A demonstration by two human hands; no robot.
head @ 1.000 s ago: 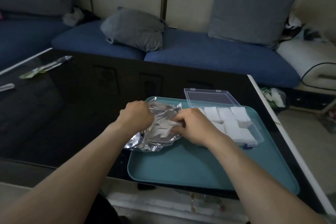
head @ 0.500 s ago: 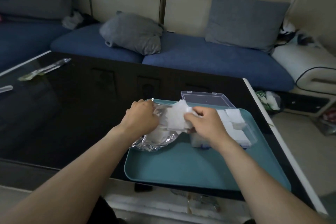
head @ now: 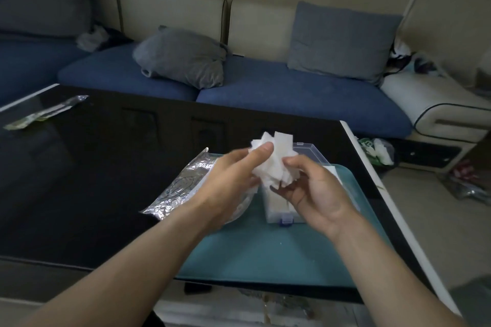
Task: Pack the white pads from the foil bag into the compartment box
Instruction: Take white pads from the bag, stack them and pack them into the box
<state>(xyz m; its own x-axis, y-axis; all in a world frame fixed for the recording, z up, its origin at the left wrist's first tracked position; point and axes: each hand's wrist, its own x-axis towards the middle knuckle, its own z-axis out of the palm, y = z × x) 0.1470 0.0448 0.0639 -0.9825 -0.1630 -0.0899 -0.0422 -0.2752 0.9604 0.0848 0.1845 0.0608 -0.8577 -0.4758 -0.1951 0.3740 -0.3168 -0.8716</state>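
Observation:
A loose bunch of white pads (head: 276, 164) is lifted above the clear compartment box (head: 276, 210), held between both hands. My left hand (head: 233, 175) pinches the bunch from the left with thumb and fingers. My right hand (head: 313, 188) cups it from the right and below, fingers curled round the pads. The box stands on the teal tray (head: 265, 255), mostly hidden behind my hands; its open lid (head: 310, 151) shows behind them. The crumpled foil bag (head: 180, 188) lies flat at the tray's left edge, partly on the black table.
The black glossy table (head: 93, 180) ends in a white edge (head: 393, 207) on the right. A clear wrapper (head: 45, 111) lies at far left. A blue sofa with grey cushions (head: 183, 58) stands behind. Bags and clutter (head: 377, 151) lie on the floor at right.
My right hand pulled a bunch of pads out of the foil bag and raised it. My left hand let go of the bag and came up to the pads. The bag now lies flat.

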